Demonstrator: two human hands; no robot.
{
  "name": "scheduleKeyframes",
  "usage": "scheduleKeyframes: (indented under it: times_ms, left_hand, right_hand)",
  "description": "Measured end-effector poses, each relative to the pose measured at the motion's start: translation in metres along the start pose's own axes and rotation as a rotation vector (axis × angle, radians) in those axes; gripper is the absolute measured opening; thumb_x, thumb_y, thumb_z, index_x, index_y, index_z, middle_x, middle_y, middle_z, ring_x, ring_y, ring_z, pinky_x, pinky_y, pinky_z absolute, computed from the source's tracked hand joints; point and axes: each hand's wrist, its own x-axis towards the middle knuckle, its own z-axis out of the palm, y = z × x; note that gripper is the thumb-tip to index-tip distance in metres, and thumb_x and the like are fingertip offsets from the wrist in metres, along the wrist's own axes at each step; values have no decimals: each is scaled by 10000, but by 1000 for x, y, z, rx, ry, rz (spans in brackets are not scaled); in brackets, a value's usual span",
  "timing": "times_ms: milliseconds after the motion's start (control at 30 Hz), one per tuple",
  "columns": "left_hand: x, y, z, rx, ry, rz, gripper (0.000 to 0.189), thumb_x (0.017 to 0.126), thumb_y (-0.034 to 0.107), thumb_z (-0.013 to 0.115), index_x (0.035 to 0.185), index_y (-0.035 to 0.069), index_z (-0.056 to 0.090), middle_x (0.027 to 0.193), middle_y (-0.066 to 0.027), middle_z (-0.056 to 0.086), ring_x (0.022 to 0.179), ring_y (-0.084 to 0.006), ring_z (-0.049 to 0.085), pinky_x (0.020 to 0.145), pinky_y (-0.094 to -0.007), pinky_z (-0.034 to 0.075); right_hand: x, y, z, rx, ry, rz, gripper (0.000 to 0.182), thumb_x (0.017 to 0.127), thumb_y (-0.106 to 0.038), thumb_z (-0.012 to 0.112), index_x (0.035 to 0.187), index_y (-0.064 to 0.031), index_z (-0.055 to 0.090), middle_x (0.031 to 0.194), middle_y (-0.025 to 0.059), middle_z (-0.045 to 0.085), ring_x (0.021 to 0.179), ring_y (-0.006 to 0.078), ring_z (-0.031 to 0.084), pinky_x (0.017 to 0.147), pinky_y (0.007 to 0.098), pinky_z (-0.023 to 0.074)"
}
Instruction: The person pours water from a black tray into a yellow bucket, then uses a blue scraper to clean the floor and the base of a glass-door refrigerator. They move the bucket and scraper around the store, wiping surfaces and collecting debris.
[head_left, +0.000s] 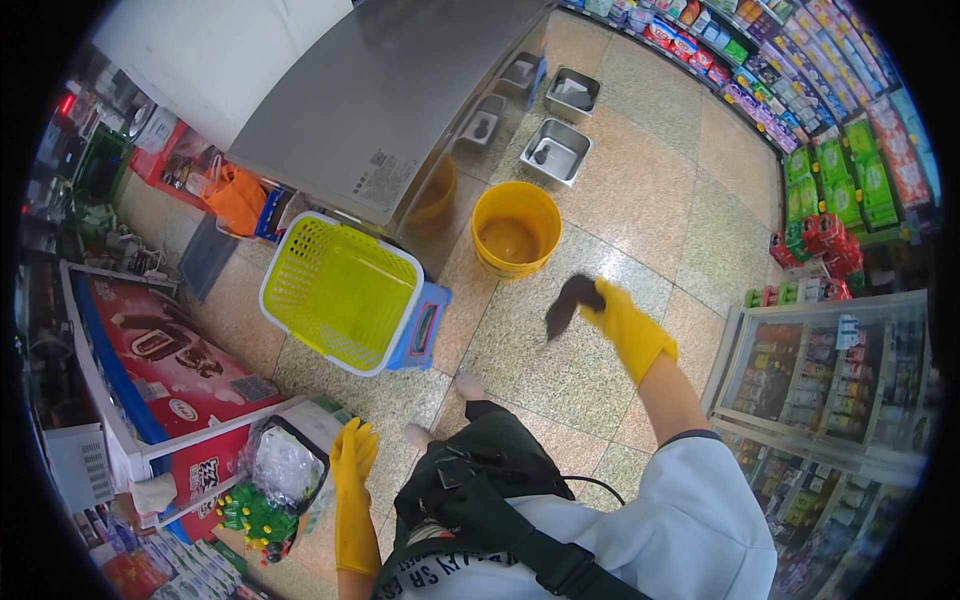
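Both my hands wear yellow rubber gloves. My right hand (611, 311) grips a dark brown wet-looking cloth (568, 304), which hangs to the left of the fingers above the tiled floor. Just beyond it stands a yellow plastic bucket (555, 240), which looks empty or holds only a little liquid. My left hand (355, 454) is at the lower left with nothing in it, near a bin lined with clear plastic (289, 461). Between the hands and a steel counter (337, 112), a lime-green plastic basket (337, 292) with a white rim rests on a blue stool (424, 326).
Two steel pans (557, 154) stand on the floor beyond the bucket, small dark items inside. A red ice-cream freezer (172, 360) is at the left, glass-door drink coolers (810, 375) at the right. Stocked shelves (750, 67) line the far right. An orange bag (234, 199) sits by the counter.
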Motion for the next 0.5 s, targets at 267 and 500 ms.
scheduleKeyframes:
  times_ms: [267, 500]
  left_hand:
    - [-10, -11, -9, 53, 35, -1, 406, 956, 366, 593, 1245, 82, 572, 1123, -132, 673, 925, -208, 684, 753, -278, 552]
    - [13, -65, -57, -35, 30, -19, 374, 975, 328, 573, 1246, 72, 582, 1100, -143, 684, 901, -215, 690, 718, -267, 548]
  right_hand:
    - [10, -171, 102, -38, -89, -303, 623, 873, -508, 611, 1379, -183, 447, 1373, 103, 496, 1273, 325, 455, 1004, 523, 386]
    - [99, -63, 74, -682, -165, -562, 492, 905, -499, 592, 1252, -155, 531, 1124, 65, 593, 936, 224, 602, 758, 359, 486]
